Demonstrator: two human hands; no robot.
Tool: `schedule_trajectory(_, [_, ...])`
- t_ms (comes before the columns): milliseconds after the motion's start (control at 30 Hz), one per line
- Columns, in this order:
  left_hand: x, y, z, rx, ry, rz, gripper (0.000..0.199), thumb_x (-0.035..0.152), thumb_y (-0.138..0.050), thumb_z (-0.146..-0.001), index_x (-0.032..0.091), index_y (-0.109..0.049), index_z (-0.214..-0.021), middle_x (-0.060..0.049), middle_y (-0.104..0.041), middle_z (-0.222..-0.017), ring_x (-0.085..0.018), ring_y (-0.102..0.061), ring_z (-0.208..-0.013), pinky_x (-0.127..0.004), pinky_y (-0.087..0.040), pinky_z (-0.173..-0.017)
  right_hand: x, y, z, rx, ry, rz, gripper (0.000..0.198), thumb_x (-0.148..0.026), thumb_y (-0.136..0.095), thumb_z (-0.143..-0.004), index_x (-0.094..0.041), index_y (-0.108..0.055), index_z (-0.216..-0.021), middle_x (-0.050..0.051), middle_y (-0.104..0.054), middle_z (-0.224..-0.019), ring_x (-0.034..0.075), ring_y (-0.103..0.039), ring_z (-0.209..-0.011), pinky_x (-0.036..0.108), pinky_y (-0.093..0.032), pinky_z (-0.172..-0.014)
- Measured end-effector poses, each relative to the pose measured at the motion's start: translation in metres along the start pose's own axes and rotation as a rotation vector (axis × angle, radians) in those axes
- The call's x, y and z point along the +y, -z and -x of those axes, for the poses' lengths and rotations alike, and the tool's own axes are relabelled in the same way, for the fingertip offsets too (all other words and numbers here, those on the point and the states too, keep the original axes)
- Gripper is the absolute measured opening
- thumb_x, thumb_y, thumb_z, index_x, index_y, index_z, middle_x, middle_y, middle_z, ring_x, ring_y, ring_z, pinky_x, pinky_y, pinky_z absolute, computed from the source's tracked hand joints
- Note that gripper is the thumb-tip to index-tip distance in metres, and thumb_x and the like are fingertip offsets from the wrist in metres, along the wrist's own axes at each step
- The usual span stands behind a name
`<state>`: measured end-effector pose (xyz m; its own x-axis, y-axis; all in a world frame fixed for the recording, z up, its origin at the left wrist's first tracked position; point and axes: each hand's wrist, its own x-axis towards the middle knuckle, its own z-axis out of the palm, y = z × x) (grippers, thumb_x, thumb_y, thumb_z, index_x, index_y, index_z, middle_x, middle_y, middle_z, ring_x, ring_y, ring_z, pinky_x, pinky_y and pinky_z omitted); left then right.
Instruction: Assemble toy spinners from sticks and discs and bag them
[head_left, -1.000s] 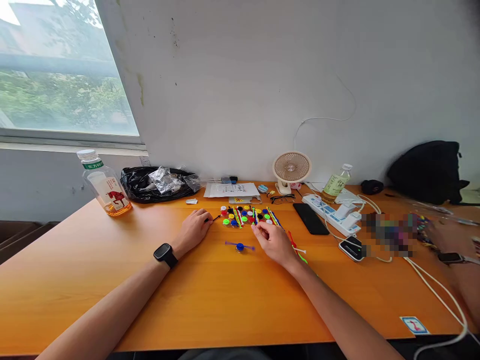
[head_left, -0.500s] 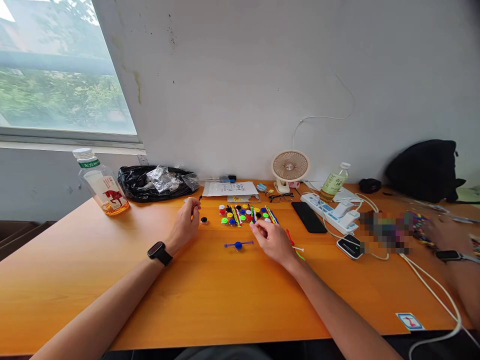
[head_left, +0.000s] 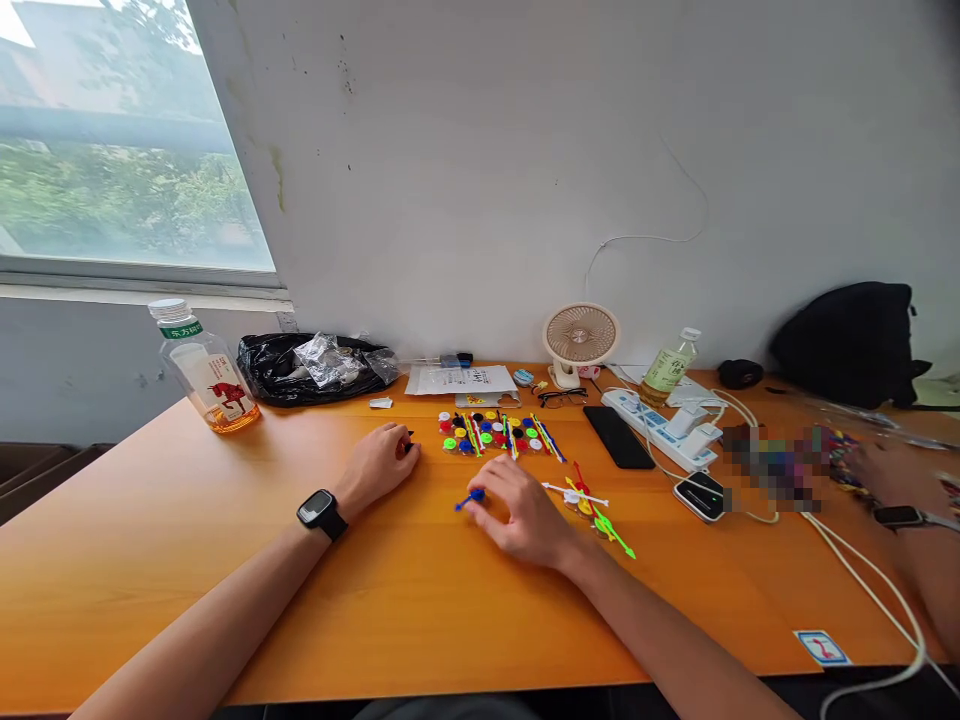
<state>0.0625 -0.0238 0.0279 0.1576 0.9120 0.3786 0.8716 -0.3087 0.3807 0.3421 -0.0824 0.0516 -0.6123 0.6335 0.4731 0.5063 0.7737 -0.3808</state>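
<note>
My left hand (head_left: 381,464) rests on the table with its fingers closed around a small black arrow piece (head_left: 409,440), mostly hidden by the fingertips. My right hand (head_left: 519,512) is bent over a blue spinner arrow (head_left: 472,498), pinching it between thumb and fingers; only its round hub and one end show. To the right of that hand lie a white spinner arrow (head_left: 555,489), a red one, a yellow one and a green one (head_left: 619,541), partly overlapping. Beyond my hands are rows of colored round discs (head_left: 486,437) with loose arrow strips (head_left: 553,443) among them.
A phone (head_left: 617,437), a power strip (head_left: 660,425) and cables lie to the right. A small fan (head_left: 580,334), papers (head_left: 460,379) and glasses (head_left: 562,397) stand or lie at the back. A bottle (head_left: 210,370) stands left; another person's hand (head_left: 892,465) is far right.
My right hand has moved nearer and left, from the loose arrows onto the blue spinner. My left hand has come down and right to where the black disc lay, now covered.
</note>
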Motion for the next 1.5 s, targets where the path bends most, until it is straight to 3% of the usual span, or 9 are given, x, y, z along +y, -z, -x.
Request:
schedule_trajectory(167, [0.016, 0.007, 0.005, -0.084, 0.024, -0.116, 0.035, 0.044, -0.058, -0.094, 0.024, -0.049, -0.068, -0.005, -0.069, -0.071, -0.023, -0.063, -0.064, -0.031, -0.027, -0.055, -0.018, -0.015, 0.001, -0.234, 0.220, 0.108, 0.013, -0.031, -0.064, -0.099, -0.021, -0.066, -0.106, 0.009, -0.071, -0.110, 0.026, -0.058, -0.115, 0.041, -0.040, -0.105])
schedule_trajectory(300, [0.026, 0.006, 0.011, -0.146, 0.004, -0.133, 0.046, 0.050, -0.054, -0.098, 0.023, -0.046, -0.061, -0.006, -0.065, -0.064, -0.023, -0.061, -0.059, -0.032, -0.023, -0.055, -0.019, -0.014, 0.000, -0.284, 0.228, 0.219, 0.016, -0.033, -0.059, -0.102, -0.020, -0.065, -0.095, 0.008, -0.071, -0.101, 0.024, -0.058, -0.107, 0.040, -0.039, -0.101])
schedule_trajectory(500, [0.044, 0.004, 0.023, -0.189, -0.146, -0.032, 0.043, 0.045, -0.047, -0.104, 0.023, -0.050, -0.067, -0.006, -0.066, -0.070, -0.023, -0.061, -0.063, -0.033, -0.026, -0.057, -0.007, 0.007, 0.001, -0.253, -0.009, 0.369, 0.026, -0.035, -0.059, -0.104, -0.019, -0.061, -0.084, 0.007, -0.071, -0.091, 0.022, -0.060, -0.085, 0.034, -0.037, -0.076])
schedule_trajectory(733, [0.058, 0.004, 0.029, -0.230, -0.308, 0.175, 0.021, 0.024, -0.043, -0.104, 0.026, -0.061, -0.092, -0.005, -0.071, -0.093, -0.023, -0.066, -0.080, -0.032, -0.045, -0.069, 0.021, 0.017, 0.008, -0.219, -0.337, 0.559, 0.057, -0.054, -0.047, -0.108, -0.019, -0.062, -0.065, 0.011, -0.070, -0.070, 0.023, -0.061, -0.061, 0.035, -0.026, -0.062])
schedule_trajectory(833, [0.055, 0.000, 0.030, -0.216, -0.325, 0.235, 0.022, 0.021, -0.042, -0.103, 0.025, -0.063, -0.100, -0.005, -0.070, -0.098, -0.023, -0.068, -0.085, -0.033, -0.050, -0.076, 0.022, 0.019, 0.006, -0.155, -0.411, 0.600, 0.054, -0.053, -0.048, -0.107, -0.019, -0.062, -0.068, 0.011, -0.069, -0.066, 0.022, -0.060, -0.058, 0.034, -0.024, -0.060])
schedule_trajectory(1067, [0.049, -0.011, 0.028, -0.071, -0.330, 0.408, 0.027, 0.016, -0.039, -0.105, 0.024, -0.059, -0.120, -0.007, -0.070, -0.114, -0.020, -0.068, -0.100, -0.032, -0.053, -0.089, 0.003, 0.011, -0.001, -0.004, -0.299, 0.191, 0.016, -0.035, -0.054, -0.106, -0.022, -0.063, -0.107, 0.005, -0.073, -0.098, 0.021, -0.067, -0.083, 0.030, -0.043, -0.072])
schedule_trajectory(1233, [0.055, -0.006, 0.029, -0.153, -0.325, 0.561, 0.012, 0.029, -0.049, -0.109, 0.026, -0.056, -0.118, -0.001, -0.072, -0.103, -0.016, -0.070, -0.089, -0.027, -0.053, -0.081, 0.003, -0.005, -0.001, 0.084, -0.316, -0.220, 0.040, -0.034, -0.052, -0.106, -0.026, -0.049, -0.145, 0.008, -0.067, -0.123, 0.019, -0.068, -0.090, 0.032, -0.054, -0.083])
schedule_trajectory(1333, [0.057, -0.005, 0.030, -0.212, -0.364, 0.611, 0.010, 0.032, -0.053, -0.108, 0.026, -0.058, -0.114, -0.001, -0.072, -0.105, -0.015, -0.069, -0.092, -0.026, -0.053, -0.083, 0.005, -0.010, -0.003, 0.121, -0.276, -0.415, 0.031, -0.036, -0.053, -0.106, -0.026, -0.060, -0.135, 0.007, -0.068, -0.123, 0.019, -0.069, -0.096, 0.033, -0.056, -0.090])
schedule_trajectory(1500, [0.054, -0.009, 0.028, -0.183, -0.394, 0.572, 0.012, 0.030, -0.054, -0.108, 0.023, -0.063, -0.112, -0.002, -0.073, -0.102, -0.015, -0.068, -0.091, -0.026, -0.052, -0.083, 0.011, -0.020, -0.006, 0.129, -0.368, -0.654, 0.023, -0.043, -0.064, -0.100, -0.020, -0.069, -0.099, 0.004, -0.072, -0.089, 0.020, -0.071, -0.081, 0.033, -0.059, -0.080])
